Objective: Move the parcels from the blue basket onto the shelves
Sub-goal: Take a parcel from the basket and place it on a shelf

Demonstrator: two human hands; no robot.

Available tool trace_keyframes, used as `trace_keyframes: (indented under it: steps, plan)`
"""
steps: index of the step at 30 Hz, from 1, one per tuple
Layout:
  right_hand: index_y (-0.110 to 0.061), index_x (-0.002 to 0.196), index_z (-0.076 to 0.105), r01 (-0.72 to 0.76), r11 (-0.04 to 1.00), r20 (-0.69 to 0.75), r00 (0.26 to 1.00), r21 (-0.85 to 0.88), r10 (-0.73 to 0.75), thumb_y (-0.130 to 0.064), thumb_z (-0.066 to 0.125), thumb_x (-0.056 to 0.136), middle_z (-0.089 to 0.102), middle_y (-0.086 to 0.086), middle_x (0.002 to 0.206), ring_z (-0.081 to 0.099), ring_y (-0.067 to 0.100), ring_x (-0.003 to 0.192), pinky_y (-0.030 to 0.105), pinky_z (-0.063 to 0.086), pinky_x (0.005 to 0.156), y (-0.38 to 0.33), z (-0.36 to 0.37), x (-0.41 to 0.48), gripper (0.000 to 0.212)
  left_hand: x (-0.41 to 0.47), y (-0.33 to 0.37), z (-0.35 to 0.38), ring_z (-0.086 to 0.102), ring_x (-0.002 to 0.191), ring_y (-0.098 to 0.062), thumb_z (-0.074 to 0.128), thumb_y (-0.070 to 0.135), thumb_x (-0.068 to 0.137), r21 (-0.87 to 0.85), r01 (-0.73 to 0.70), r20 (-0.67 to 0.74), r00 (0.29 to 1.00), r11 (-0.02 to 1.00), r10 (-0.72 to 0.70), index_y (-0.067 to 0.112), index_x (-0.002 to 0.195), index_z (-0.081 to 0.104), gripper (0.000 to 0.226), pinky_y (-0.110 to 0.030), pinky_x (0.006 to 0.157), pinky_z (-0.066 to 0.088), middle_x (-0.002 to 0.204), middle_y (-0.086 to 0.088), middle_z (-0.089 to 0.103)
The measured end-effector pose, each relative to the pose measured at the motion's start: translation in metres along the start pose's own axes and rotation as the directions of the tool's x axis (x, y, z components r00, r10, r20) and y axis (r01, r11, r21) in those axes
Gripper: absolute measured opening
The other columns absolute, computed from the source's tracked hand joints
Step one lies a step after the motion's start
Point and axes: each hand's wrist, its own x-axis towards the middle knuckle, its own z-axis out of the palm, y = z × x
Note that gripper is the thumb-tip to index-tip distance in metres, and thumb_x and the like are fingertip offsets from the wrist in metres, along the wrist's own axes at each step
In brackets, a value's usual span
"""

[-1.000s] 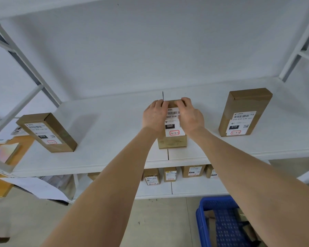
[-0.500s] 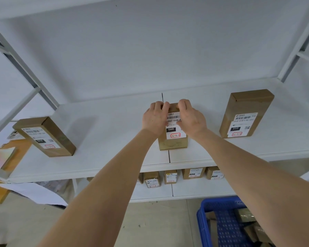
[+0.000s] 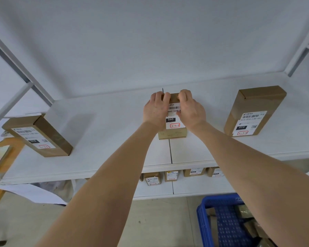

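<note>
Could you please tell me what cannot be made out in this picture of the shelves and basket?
All in the head view:
Middle parcel: label partly covered by the left hand and right hand gripping its top.
Blue basket: cut by the bottom edge, partly behind the right forearm; contents uncountable.
Lower-shelf parcels: labels too small to read.
Left parcel: label blurred, red-boxed code unreadable.
</note>
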Motion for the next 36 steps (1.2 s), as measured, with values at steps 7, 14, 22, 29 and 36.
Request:
trace_keyframes:
  steps: [7,14,22,29,36]
  plan:
    - [-0.006,0.128,0.038,-0.015,1.000,0.001,1.000,0.006,0.015,-0.005,0.059,0.087,0.032,0.008,0.142,0.056,0.031,0.098,0.039,0.044,0.062,-0.003,-0.002,-0.001,0.045,0.000,-0.002,-0.004,0.041,0.124,-0.025,0.063,0.013,0.083,-0.003,-0.012,-0.005,1.000,1.000,0.012,0.007,0.130,0.040,0.053,-0.029,0.090,0.041,0.133,-0.009,0.044]
    - [-0.016,0.135,0.035,-0.057,0.998,0.025,0.998,-0.028,0.058,-0.007,0.060,0.087,0.030,0.004,0.140,0.055,0.027,0.104,0.036,0.046,0.064,-0.004,-0.013,-0.012,0.054,-0.004,-0.005,-0.011,0.042,0.127,-0.019,0.059,0.022,0.084,-0.014,-0.034,-0.018,0.999,0.999,0.033,0.013,0.131,0.039,0.051,-0.028,0.100,0.035,0.134,-0.002,0.045]
    - [-0.020,0.143,0.026,-0.101,0.991,0.047,0.993,-0.091,0.105,-0.013,0.063,0.089,0.027,0.004,0.144,0.047,0.025,0.117,0.036,0.047,0.073,-0.002,-0.028,-0.027,0.066,-0.010,-0.002,-0.022,0.038,0.130,-0.017,0.061,0.029,0.085,-0.012,0.015,0.063,0.998,1.000,-0.014,0.016,0.136,0.035,0.059,-0.030,0.100,0.036,0.138,-0.002,0.040]
    - [-0.021,0.144,0.026,-0.125,0.985,0.038,0.991,-0.120,0.131,-0.017,0.063,0.089,0.029,0.004,0.144,0.041,0.024,0.123,0.033,0.045,0.076,0.003,-0.046,-0.047,0.066,-0.021,0.018,-0.038,0.044,0.123,-0.022,0.060,0.022,0.084,0.008,-0.008,0.100,0.995,1.000,0.007,0.016,0.137,0.035,0.060,-0.031,0.090,0.043,0.135,-0.005,0.041]
    - [-0.021,0.146,0.024,-0.156,0.975,0.013,0.987,-0.159,0.160,-0.012,0.055,0.092,0.029,0.006,0.144,0.040,0.025,0.124,0.032,0.044,0.078,0.027,-0.058,-0.083,0.063,-0.034,0.068,-0.043,0.043,0.124,-0.022,0.055,0.020,0.087,0.026,-0.190,0.024,0.982,0.981,0.189,0.014,0.139,0.036,0.056,-0.033,0.083,0.047,0.135,-0.006,0.042]
